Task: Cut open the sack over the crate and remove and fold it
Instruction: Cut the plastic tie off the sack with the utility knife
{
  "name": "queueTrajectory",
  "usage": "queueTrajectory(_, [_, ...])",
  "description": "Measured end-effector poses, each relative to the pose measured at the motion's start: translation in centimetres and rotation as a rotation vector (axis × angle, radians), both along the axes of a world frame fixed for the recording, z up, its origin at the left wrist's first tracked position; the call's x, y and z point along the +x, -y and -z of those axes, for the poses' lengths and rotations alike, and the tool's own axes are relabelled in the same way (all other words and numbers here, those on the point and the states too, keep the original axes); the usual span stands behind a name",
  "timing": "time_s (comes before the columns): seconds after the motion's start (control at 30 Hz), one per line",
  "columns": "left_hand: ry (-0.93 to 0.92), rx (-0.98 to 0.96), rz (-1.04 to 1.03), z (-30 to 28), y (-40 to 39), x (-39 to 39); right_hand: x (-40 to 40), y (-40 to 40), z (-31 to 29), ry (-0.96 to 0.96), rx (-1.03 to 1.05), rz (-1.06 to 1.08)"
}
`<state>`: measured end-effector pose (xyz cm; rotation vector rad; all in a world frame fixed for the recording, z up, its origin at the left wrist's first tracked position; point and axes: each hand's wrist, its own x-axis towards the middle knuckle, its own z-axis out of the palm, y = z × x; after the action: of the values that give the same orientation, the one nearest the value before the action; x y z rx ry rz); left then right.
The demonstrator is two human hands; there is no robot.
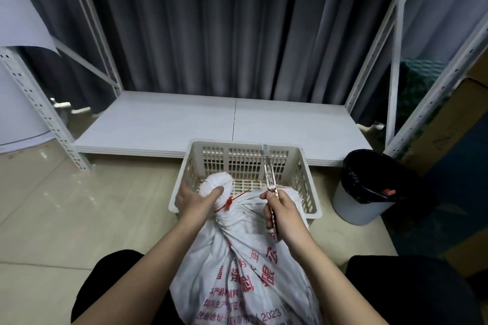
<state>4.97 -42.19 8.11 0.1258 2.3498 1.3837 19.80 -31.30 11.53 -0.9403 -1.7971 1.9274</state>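
Woven white sack [237,266], soft, likely heavy, is leaned on the crate [182,192] rim. Left hand [194,199] fingers are clenched on its tied neck; right hand [281,212] fingers are wrapped round a knife [269,174].

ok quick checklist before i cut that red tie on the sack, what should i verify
1. Sack neck over the crate: ok. The gathered top of the sack lies across the near rim of the crate.
2. Neck held steady: ok. The left hand grips the bunched top beside the red tie.
3. Tool in hand: ok. The right hand holds the cutter, blade pointing away from the body.
4. Blade at the tie: not ok. It is off to the right, not on the tie.
5. Left fingers out of the cut path: not ok. They sit right next to the tie.
6. Blade sharpness: cannot tell.
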Motion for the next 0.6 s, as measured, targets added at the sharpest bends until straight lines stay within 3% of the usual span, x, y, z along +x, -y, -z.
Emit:
queueTrajectory(0.13, [0.431,0.267,0.153,2.9,0.8,1.0,0.7,0.5,1.0,0.017,0.026,0.000])
queueTrajectory(0.2, [0.490,0.373,0.250,4.4,0.3,0.8,0.5,0.8,2.0,0.024,0.011,-0.028])
queueTrajectory(0.33, [0.396,0.455,0.264,4.2,-1.3,0.7,0.8,0.7,3.9,0.096,0.084,-0.055])
queueTrajectory(0.5, [0.198,0.486,0.324,3.2,-2.2,1.4,1.1,0.9,5.3,0.155,0.319,-0.014])
queueTrajectory(0.6, [0.151,0.420,0.304,1.8,-3.4,3.0,1.4,1.7,5.5,0.114,0.441,0.045])
